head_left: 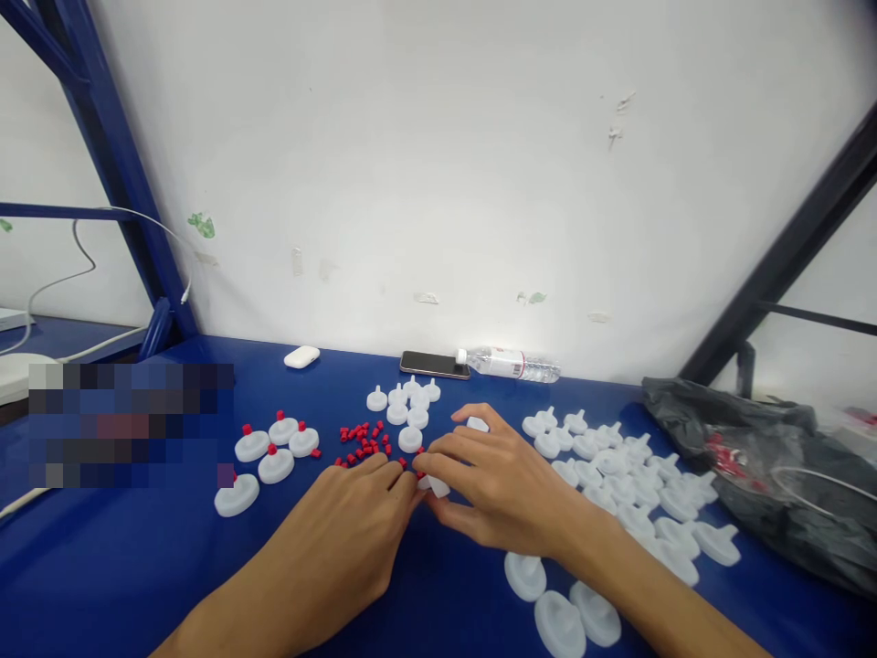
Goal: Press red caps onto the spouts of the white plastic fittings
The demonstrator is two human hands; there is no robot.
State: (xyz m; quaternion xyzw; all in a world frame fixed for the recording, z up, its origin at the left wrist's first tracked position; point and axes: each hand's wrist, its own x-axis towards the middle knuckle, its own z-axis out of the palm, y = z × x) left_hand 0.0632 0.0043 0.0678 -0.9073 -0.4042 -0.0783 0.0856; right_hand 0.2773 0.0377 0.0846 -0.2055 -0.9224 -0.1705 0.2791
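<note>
My right hand is closed in a pinch on a white plastic nozzle cap, tilted and partly hidden by the fingers. Against it presses my left hand, fingers curled and tips hidden, so what it grips cannot be made out. Just beyond the hands lies a loose pile of small red caps, some close to the fingertips. To the left stand several white nozzle caps with red tips. Plain white nozzle caps without red tips form a small group behind the pile, and many more spread out on the right.
Along the wall lie a white earphone case, a phone and a clear bottle on its side. A black plastic bag with red pieces rests at the right. Blue frame posts rise from the blue table.
</note>
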